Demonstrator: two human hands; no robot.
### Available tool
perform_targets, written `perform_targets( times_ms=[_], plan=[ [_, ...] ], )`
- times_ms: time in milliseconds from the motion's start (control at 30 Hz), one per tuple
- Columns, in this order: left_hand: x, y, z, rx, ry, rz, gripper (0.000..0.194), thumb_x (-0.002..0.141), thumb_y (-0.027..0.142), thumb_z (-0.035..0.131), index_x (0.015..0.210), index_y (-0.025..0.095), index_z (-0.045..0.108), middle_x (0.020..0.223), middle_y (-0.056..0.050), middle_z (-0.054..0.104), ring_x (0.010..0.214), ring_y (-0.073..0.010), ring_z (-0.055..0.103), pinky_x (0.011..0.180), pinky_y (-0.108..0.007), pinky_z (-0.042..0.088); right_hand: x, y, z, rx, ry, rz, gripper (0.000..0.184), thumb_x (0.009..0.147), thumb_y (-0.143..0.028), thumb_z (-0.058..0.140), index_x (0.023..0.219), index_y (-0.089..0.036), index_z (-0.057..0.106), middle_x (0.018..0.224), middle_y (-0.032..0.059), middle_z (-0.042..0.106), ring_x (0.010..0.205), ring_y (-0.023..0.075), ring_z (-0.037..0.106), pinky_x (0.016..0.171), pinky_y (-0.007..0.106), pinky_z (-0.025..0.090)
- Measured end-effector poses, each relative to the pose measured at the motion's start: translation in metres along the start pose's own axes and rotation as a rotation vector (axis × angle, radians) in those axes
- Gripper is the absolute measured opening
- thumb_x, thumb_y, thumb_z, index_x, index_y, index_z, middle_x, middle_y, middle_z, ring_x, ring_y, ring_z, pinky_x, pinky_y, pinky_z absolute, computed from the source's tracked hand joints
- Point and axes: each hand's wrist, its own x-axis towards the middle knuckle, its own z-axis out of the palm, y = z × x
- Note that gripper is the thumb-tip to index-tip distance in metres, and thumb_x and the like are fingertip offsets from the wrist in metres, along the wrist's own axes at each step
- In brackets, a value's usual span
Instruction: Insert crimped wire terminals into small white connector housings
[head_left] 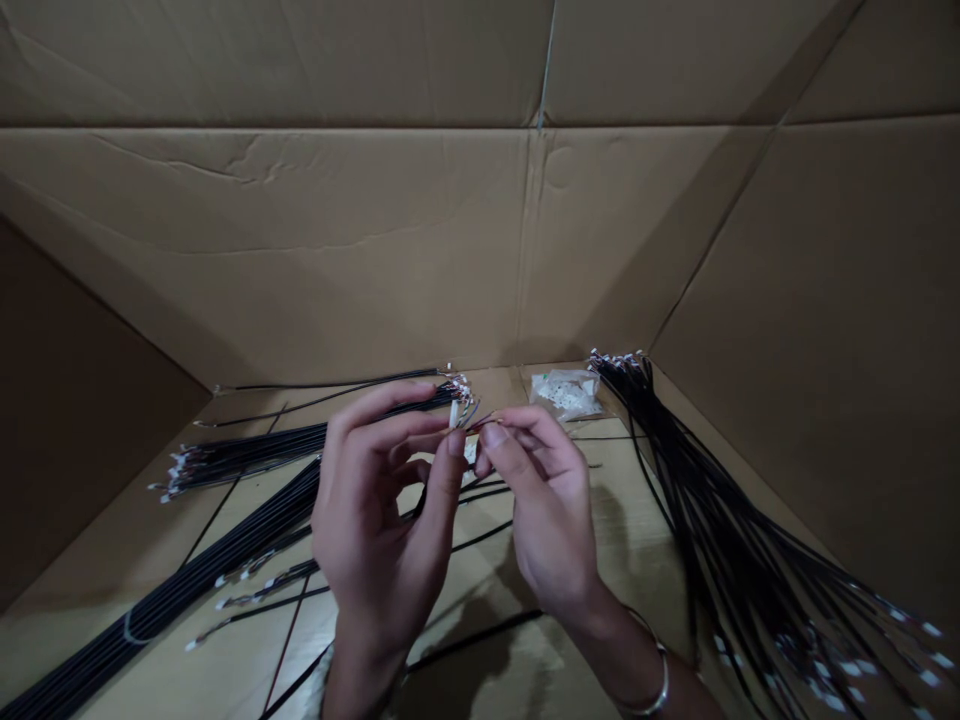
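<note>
My left hand (386,510) is closed, its thumb and fingertips pinching a small white connector (454,414) with thin wires at it. Close beside it, my right hand (546,510) pinches thin coloured wires (484,417) between thumb and forefinger. The two sets of fingertips almost meet in the middle of the view. Where exactly the wires join the connector is too small to make out. Below the hands, a black cable (480,636) runs across the surface, partly hidden by my left wrist.
Bundled black cables (247,540) lie at the left, with another group of cables (255,450) behind. A loose heap of cables (697,520) with white ends spreads on the right. A clear bag (566,393) of small white parts rests against the cardboard wall (375,230).
</note>
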Motion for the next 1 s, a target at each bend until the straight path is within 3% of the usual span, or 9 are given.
perform_targets(
  times_ms=[133, 300, 433, 533, 700, 867, 1000],
  plan=[
    [-0.0002, -0.0014, -0.0016, -0.013, -0.001, 0.006, 0.022, 0.098, 0.010, 0.066, 0.106, 0.031, 0.068, 0.123, -0.002, 0.064, 0.099, -0.0161, 0.069, 0.057, -0.027, 0.060, 0.0004, 0.0002, 0.0010, 0.033, 0.010, 0.027, 0.011, 0.089, -0.027, 0.080, 0.081, -0.025, 0.073, 0.073, -0.0034, 0.070, 0.070, 0.0128, 0.062, 0.068, 0.025, 0.054],
    [0.0003, -0.0078, -0.0055, 0.145, -0.069, 0.201, 0.026, 0.095, 0.005, 0.064, 0.102, 0.029, 0.072, 0.129, -0.006, 0.061, 0.099, -0.0201, 0.072, 0.064, -0.032, 0.066, 0.0008, -0.0003, 0.0009, 0.010, 0.017, 0.035, 0.009, 0.089, -0.025, 0.076, 0.081, -0.025, 0.073, 0.073, -0.0025, 0.068, 0.071, 0.0146, 0.060, 0.068, 0.026, 0.052],
    [0.0029, -0.0076, -0.0051, 0.238, -0.053, 0.268, 0.030, 0.093, 0.000, 0.063, 0.101, 0.027, 0.074, 0.123, -0.008, 0.060, 0.119, -0.0249, 0.067, 0.070, -0.030, 0.065, 0.0022, 0.0019, 0.0001, -0.065, 0.015, 0.003, 0.008, 0.090, -0.028, 0.076, 0.083, -0.025, 0.073, 0.072, -0.0023, 0.066, 0.069, 0.0158, 0.059, 0.066, 0.028, 0.051],
    [0.0030, -0.0071, -0.0049, 0.241, -0.054, 0.263, 0.031, 0.093, 0.000, 0.063, 0.102, 0.027, 0.074, 0.123, -0.008, 0.060, 0.124, -0.0242, 0.064, 0.067, -0.027, 0.062, 0.0038, 0.0025, -0.0010, -0.086, 0.011, 0.015, 0.009, 0.090, -0.029, 0.076, 0.083, -0.026, 0.072, 0.073, -0.0026, 0.066, 0.071, 0.0160, 0.060, 0.068, 0.029, 0.052],
    [0.0007, -0.0084, -0.0049, 0.189, -0.067, 0.194, 0.031, 0.094, 0.002, 0.064, 0.107, 0.028, 0.074, 0.128, -0.005, 0.059, 0.098, -0.0170, 0.071, 0.067, -0.030, 0.064, 0.0057, 0.0013, -0.0051, -0.011, -0.029, 0.041, 0.006, 0.089, -0.029, 0.080, 0.085, -0.027, 0.077, 0.074, -0.0031, 0.070, 0.072, 0.0140, 0.061, 0.068, 0.026, 0.052],
    [0.0012, -0.0045, -0.0030, 0.168, -0.062, 0.130, 0.028, 0.094, 0.006, 0.067, 0.108, 0.029, 0.073, 0.124, -0.004, 0.063, 0.111, -0.0204, 0.070, 0.064, -0.026, 0.064, 0.0059, -0.0021, -0.0068, -0.023, -0.049, 0.030, 0.004, 0.088, -0.030, 0.082, 0.086, -0.028, 0.079, 0.075, -0.0026, 0.072, 0.070, 0.0144, 0.061, 0.065, 0.027, 0.052],
    [0.0011, -0.0018, -0.0047, 0.190, -0.067, 0.107, 0.025, 0.096, 0.009, 0.067, 0.109, 0.028, 0.073, 0.124, -0.002, 0.064, 0.100, -0.0141, 0.068, 0.064, -0.022, 0.063, 0.0049, -0.0074, -0.0077, -0.148, -0.012, 0.029, 0.004, 0.088, -0.028, 0.080, 0.084, -0.027, 0.079, 0.069, -0.0035, 0.068, 0.063, 0.0136, 0.054, 0.061, 0.028, 0.046]
  ],
)
